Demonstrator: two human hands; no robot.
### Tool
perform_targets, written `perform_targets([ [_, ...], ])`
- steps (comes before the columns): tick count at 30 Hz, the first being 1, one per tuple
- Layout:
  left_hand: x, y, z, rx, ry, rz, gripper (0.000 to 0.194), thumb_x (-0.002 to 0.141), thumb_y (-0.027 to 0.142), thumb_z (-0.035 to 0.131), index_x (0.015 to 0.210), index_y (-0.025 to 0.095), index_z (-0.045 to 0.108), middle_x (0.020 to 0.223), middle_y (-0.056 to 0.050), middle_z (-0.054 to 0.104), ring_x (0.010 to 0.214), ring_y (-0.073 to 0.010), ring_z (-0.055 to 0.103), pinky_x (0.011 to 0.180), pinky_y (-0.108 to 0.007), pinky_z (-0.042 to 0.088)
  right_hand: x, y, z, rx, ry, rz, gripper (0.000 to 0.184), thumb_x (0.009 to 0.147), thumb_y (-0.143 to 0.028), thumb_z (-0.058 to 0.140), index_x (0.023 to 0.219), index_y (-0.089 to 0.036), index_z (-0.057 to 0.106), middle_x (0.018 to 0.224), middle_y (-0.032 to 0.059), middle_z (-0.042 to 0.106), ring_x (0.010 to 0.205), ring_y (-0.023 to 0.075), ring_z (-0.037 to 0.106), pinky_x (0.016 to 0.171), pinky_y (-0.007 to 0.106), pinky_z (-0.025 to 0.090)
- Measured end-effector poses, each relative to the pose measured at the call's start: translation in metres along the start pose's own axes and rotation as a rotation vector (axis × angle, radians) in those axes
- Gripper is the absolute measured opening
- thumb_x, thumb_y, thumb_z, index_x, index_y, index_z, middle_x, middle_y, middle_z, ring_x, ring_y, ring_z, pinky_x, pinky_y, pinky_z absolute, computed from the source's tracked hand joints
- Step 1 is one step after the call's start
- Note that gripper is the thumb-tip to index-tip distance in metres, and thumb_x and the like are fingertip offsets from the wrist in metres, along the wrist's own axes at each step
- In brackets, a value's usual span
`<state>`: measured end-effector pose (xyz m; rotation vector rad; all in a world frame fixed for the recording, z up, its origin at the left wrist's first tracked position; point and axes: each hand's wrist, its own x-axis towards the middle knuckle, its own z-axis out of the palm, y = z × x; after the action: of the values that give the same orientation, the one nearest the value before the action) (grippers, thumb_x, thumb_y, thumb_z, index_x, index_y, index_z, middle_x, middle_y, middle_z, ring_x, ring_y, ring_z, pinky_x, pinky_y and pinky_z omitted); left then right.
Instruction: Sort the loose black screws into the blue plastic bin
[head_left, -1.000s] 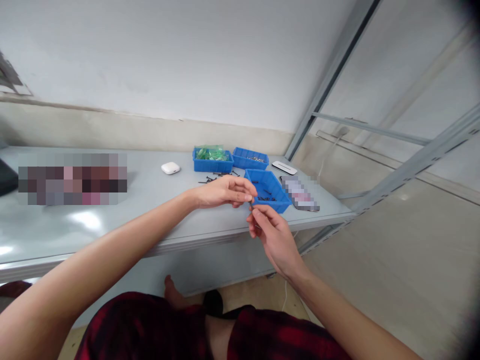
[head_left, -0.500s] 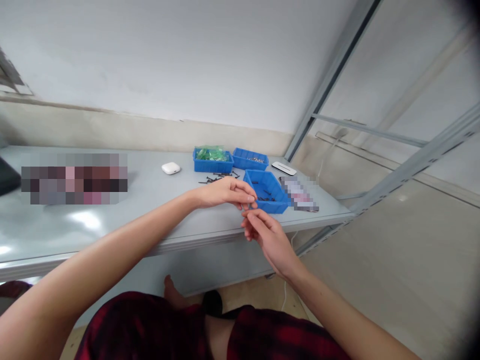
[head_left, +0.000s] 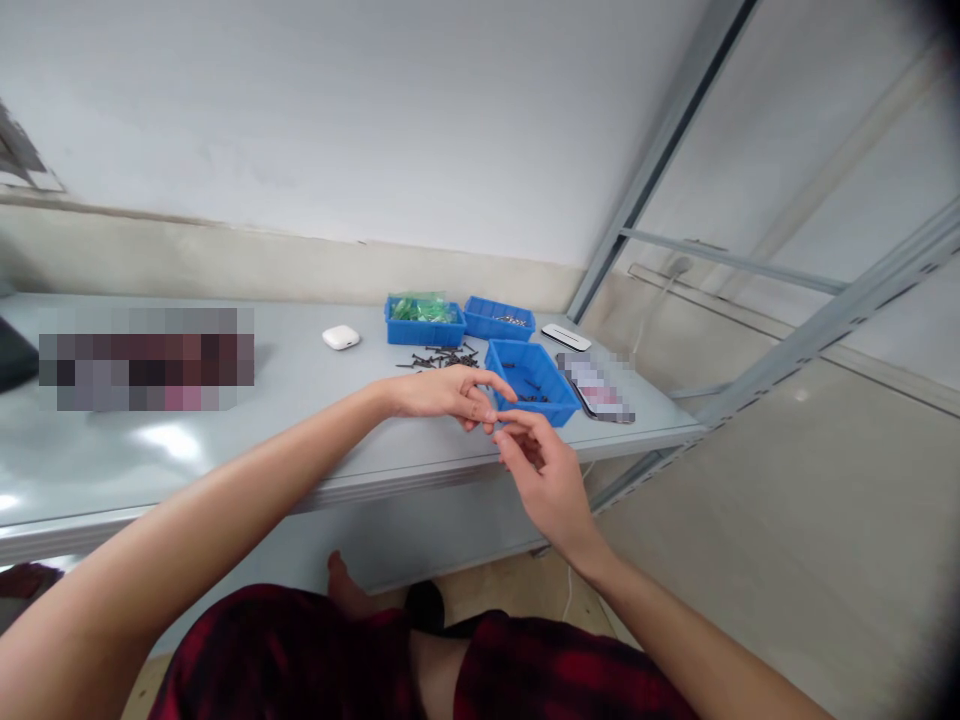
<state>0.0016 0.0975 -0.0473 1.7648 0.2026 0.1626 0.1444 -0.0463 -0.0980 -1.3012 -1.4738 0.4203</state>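
My left hand (head_left: 450, 393) is held over the table's front part, its index finger stretched toward the front blue bin (head_left: 559, 408) and its other fingers curled. My right hand (head_left: 544, 465) meets it fingertip to fingertip, thumb and index nearly closed. Whatever is between the fingertips is too small to make out. A few dark screws (head_left: 534, 399) lie inside the front bin. Behind my left hand is a loose pile of dark screws (head_left: 442, 356), partly hidden by the hand.
Against the wall stand a blue bin with green plastic bags (head_left: 424, 332) and a blue bin with small metal pieces (head_left: 499, 318). A white earphone case (head_left: 341, 337), a white slim device (head_left: 566, 337) and a blurred phone (head_left: 600, 390) lie around. A metal frame (head_left: 667, 150) rises at right.
My left index finger has straightened out over the bin. My right fingers have shifted slightly and the thumb has parted from the index. More of the screw pile shows.
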Motion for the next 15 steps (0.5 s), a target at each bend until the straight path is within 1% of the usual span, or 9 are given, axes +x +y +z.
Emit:
perform_targets([
  [4, 0.0008, -0.0033, -0.0023, -0.033, -0.040, -0.008, 0.038, 0.079, 0.029, 0.069, 0.115, 0.019, 0.059, 0.081, -0.004, 0.069, 0.075, -0.0135, 0.063, 0.071, -0.029, 0.047, 0.0015, 0.0029, -0.0019, 0.003, 0.020, 0.019, 0.023, 0.090, -0.036, 0.054, 0.109, -0.025, 0.060, 0.093, 0.0049, 0.069, 0.079, 0.0184, 0.065, 0.071, 0.034, 0.054],
  [8, 0.0003, -0.0033, -0.0024, -0.028, -0.056, -0.011, 0.038, 0.079, 0.028, 0.069, 0.115, 0.020, 0.060, 0.079, -0.003, 0.069, 0.076, -0.0141, 0.064, 0.073, -0.030, 0.048, 0.0022, 0.0006, -0.0032, -0.007, -0.024, 0.043, 0.018, 0.090, -0.037, 0.054, 0.100, -0.025, 0.063, 0.093, 0.0038, 0.070, 0.078, 0.0179, 0.064, 0.073, 0.033, 0.053],
  [11, 0.0004, -0.0029, -0.0016, -0.013, -0.046, -0.022, 0.036, 0.079, 0.031, 0.070, 0.112, 0.019, 0.062, 0.079, -0.003, 0.069, 0.076, -0.0141, 0.064, 0.074, -0.030, 0.048, 0.0027, -0.0006, -0.0041, -0.002, -0.034, 0.037, 0.017, 0.089, -0.037, 0.055, 0.096, -0.024, 0.064, 0.089, 0.0037, 0.070, 0.076, 0.0178, 0.064, 0.072, 0.034, 0.053],
  [13, 0.0006, -0.0029, -0.0012, -0.001, -0.033, -0.032, 0.033, 0.078, 0.034, 0.071, 0.107, 0.018, 0.065, 0.080, -0.004, 0.069, 0.076, -0.0141, 0.064, 0.075, -0.030, 0.048, 0.0030, 0.0003, -0.0049, -0.001, -0.002, 0.031, 0.017, 0.089, -0.038, 0.056, 0.095, -0.024, 0.064, 0.088, 0.0038, 0.069, 0.076, 0.0181, 0.064, 0.072, 0.034, 0.053],
  [15, 0.0006, -0.0028, -0.0011, 0.028, -0.018, -0.039, 0.029, 0.077, 0.038, 0.071, 0.096, 0.017, 0.068, 0.080, -0.004, 0.068, 0.076, -0.0139, 0.063, 0.075, -0.029, 0.048, 0.0033, 0.0021, -0.0058, -0.004, 0.055, 0.027, 0.018, 0.087, -0.038, 0.058, 0.096, -0.024, 0.064, 0.087, 0.0038, 0.069, 0.076, 0.0184, 0.064, 0.072, 0.034, 0.053],
])
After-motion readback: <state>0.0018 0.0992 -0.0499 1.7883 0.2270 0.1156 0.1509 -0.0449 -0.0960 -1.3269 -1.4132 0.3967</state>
